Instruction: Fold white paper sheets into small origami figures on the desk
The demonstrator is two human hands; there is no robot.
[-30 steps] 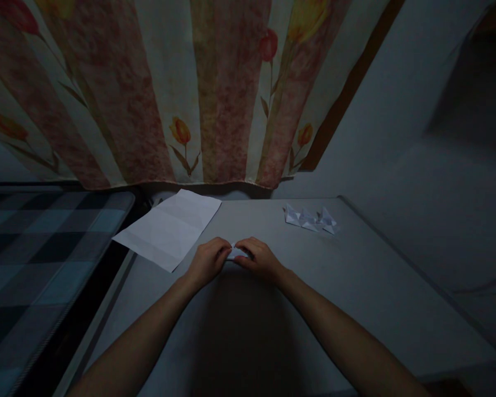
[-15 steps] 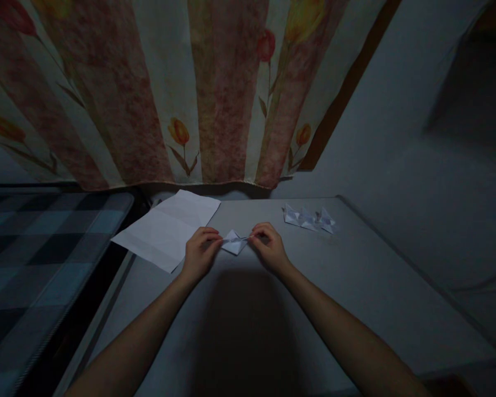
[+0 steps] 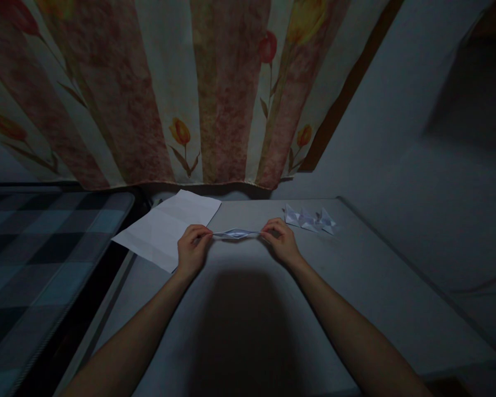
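A folded paper boat [image 3: 236, 234] is stretched long and narrow between my two hands, above the middle of the table. My left hand [image 3: 193, 248] pinches its left tip between thumb and fingers. Its right tip sits in the pinch of my right hand [image 3: 281, 240]. The paper's middle bulges slightly, with folded layers showing. Several finished-looking white paper boats [image 3: 308, 218] stand in a row to the right, beyond my right hand. White paper sheets [image 3: 165, 226] lie behind and left of my left hand.
The pale table [image 3: 355, 286] runs up to a wall on the right. A mattress with a checked cover [image 3: 58, 264] lies along the left, with a dark gap between. A tulip-patterned curtain [image 3: 227, 99] hangs behind the table.
My hands have moved apart, the left one leftward and the right one rightward. Between them the paper has gone from a compact diamond shape to a long, thin, stretched form.
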